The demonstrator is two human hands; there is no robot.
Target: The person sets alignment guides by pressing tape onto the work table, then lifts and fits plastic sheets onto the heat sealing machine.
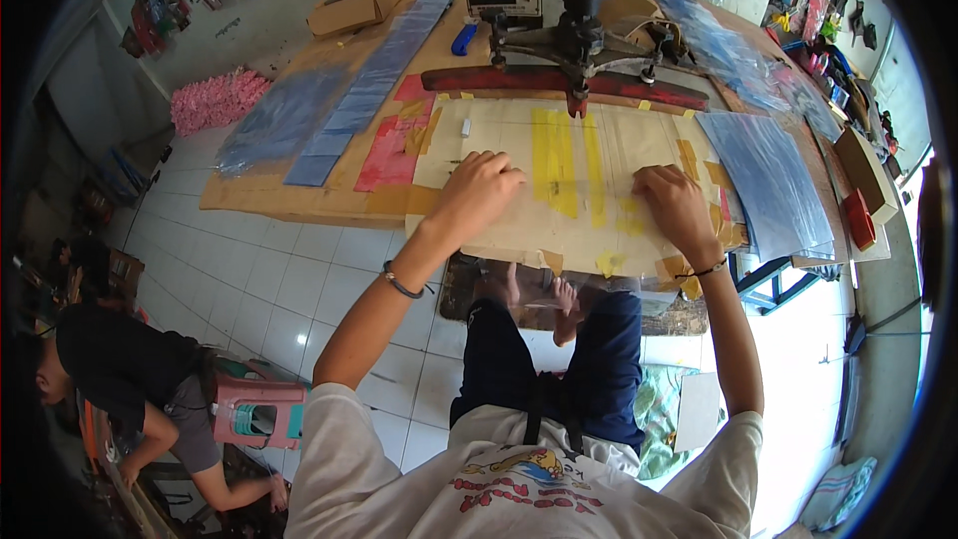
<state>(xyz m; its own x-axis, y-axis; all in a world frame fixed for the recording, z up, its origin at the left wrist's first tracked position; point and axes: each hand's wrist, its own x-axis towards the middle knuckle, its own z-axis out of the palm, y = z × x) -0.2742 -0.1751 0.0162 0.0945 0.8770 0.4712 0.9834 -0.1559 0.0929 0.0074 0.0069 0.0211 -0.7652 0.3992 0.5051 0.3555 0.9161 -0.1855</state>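
My left hand [484, 188] and my right hand [676, 202] rest on a tan board [499, 225] with yellow tape strips down its middle. Both have curled fingers and appear to pinch a clear plastic sheet [599, 296]. That sheet is hard to make out over the board; part of it hangs past the front edge, above my knees. Just beyond the board stands a press head with a long red-and-black bar [479, 80], raised above the surface. A small white block [466, 127] lies on the board beyond my left hand.
Blue plastic sheets lie in a stack [773, 180] at right and a long strip [374, 85] at left. A blue cutter [464, 39] and cardboard box [354, 7] sit farther back. A person [130, 369] bends at lower left near a pink stool [259, 409].
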